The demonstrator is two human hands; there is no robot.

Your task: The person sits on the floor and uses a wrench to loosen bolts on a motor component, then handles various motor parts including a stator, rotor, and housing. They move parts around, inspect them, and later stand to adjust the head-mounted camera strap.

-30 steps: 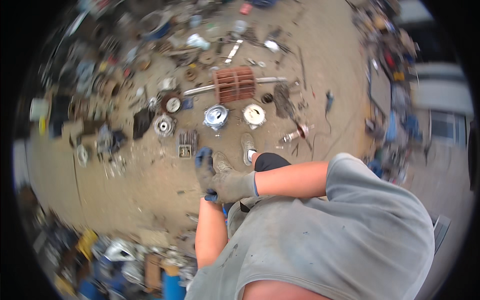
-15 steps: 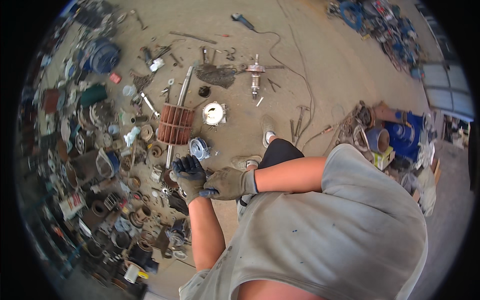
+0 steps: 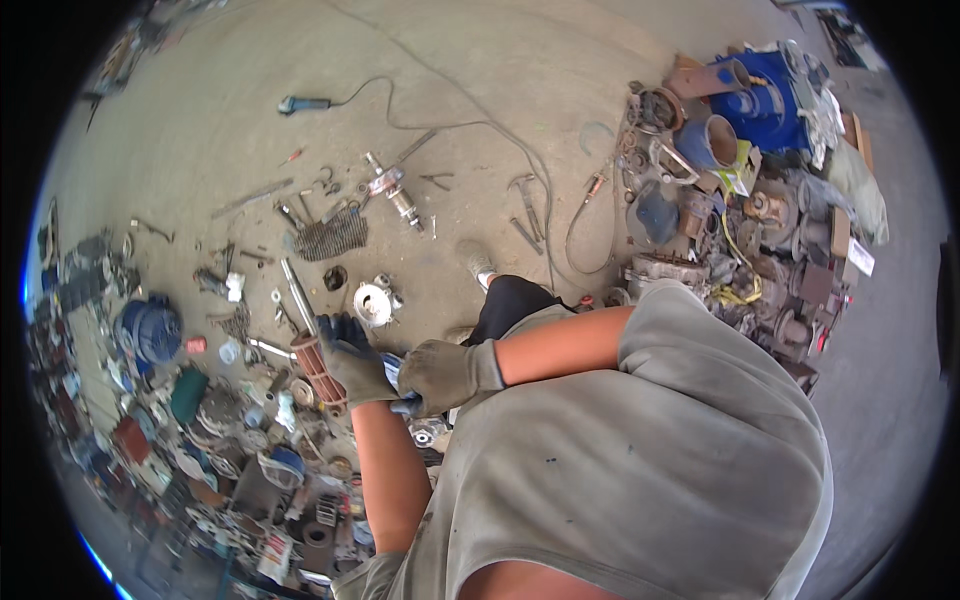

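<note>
My left hand (image 3: 357, 362), in a dark glove with blue-black fingers, is raised with its fingers stretched out and holds nothing. My right hand (image 3: 440, 378), gloved in grey-green, is closed at the left wrist, its blue fingertips pinching the cuff of the left glove (image 3: 374, 390). Beyond and partly behind my left hand lies a motor rotor with a reddish slatted core (image 3: 312, 368) and a bare steel shaft (image 3: 297, 295). Close by on the floor are a round silver end cover (image 3: 373, 305) and a blue metal part (image 3: 391, 363), mostly hidden by my hands.
An angle grinder (image 3: 303, 105) with a long cord lies far off. Nearer are a smaller shaft assembly (image 3: 396, 193), a hammer (image 3: 530, 196) and a dark ribbed mat (image 3: 332, 236). Scrap parts crowd the left; a blue housing (image 3: 765, 100) and more parts are piled right.
The view has swung to the right, so the floor items sit further left and the right-hand pile shows more. My left hand now covers part of the rotor; my right still grips near the left wrist.
</note>
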